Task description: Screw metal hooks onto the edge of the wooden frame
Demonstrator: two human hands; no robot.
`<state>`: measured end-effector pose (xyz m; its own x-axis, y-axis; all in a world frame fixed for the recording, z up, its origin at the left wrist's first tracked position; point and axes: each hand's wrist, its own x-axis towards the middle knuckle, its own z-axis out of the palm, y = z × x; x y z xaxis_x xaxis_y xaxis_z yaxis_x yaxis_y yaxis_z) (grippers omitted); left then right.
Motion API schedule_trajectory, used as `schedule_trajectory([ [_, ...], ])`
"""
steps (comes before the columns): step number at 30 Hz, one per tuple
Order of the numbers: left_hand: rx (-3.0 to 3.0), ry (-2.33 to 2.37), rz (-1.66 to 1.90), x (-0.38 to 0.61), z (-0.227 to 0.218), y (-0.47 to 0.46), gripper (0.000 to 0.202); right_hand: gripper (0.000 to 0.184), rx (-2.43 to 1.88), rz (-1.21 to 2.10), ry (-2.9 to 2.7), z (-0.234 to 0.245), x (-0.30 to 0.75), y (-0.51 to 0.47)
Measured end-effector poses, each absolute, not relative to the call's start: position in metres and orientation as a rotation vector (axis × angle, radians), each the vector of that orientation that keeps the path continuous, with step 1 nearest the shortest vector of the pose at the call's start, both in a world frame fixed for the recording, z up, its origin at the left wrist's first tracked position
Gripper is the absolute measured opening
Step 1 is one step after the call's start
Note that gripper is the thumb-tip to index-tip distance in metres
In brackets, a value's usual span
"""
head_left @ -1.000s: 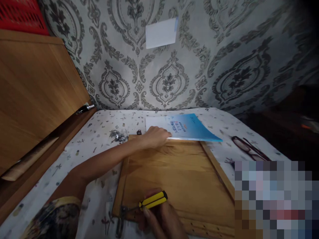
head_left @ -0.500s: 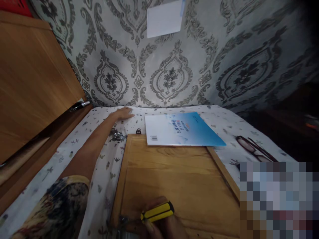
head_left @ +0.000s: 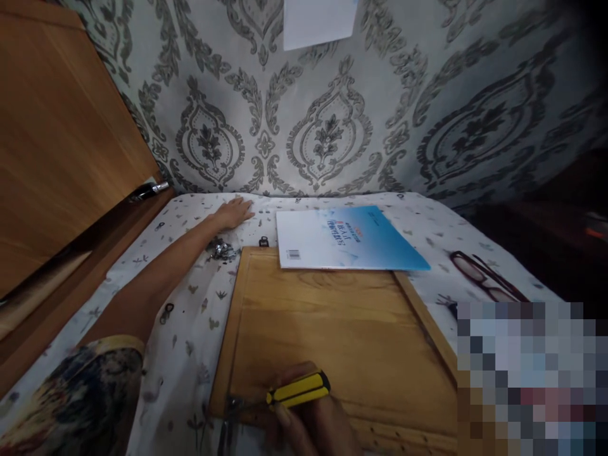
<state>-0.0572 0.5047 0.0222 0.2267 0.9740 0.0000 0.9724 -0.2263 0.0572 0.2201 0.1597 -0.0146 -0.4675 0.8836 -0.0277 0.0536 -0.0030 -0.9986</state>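
Note:
My left hand (head_left: 234, 211) lies stretched out, fingers flat, on the patterned cloth (head_left: 190, 304) near the wall, just beyond a small heap of metal fittings (head_left: 221, 249). My right hand (head_left: 308, 421) at the bottom edge is closed round a yellow-and-black screwdriver (head_left: 298, 389). Its tip points left at a metal hinge (head_left: 231, 408) on the near left corner of a wooden door panel (head_left: 332, 329). A blue-and-white booklet (head_left: 346, 238) rests across the panel's far edge.
A wooden cabinet (head_left: 61, 145) rises on the left with a metal pin (head_left: 149, 189) at its corner. Dark-framed glasses (head_left: 479, 275) lie to the right. A small dark clip (head_left: 263, 241) sits by the panel's far left corner. Patterned wallpaper (head_left: 332, 126) backs the scene.
My left hand left the booklet's near left corner and moved left and farther away, past the metal fittings, to lie on the cloth near the wall. The right hand kept the screwdriver in place.

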Motion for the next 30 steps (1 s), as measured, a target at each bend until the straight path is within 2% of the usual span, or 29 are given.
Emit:
schedule_trajectory([
  [11,2.406,1.806,0.036,-0.055,0.026,0.482,0.059,0.038,-1.002,1.588,-1.497,-0.009,0.215,0.156],
  [23,2.757,1.522,0.485,-0.076,0.048,0.384,0.030,0.027,-0.955,1.551,-1.555,-0.005,0.218,0.159],
  [30,2.868,1.351,0.461,-0.078,0.053,0.323,0.028,0.022,-0.949,1.459,-1.628,-0.005,0.220,0.161],
])
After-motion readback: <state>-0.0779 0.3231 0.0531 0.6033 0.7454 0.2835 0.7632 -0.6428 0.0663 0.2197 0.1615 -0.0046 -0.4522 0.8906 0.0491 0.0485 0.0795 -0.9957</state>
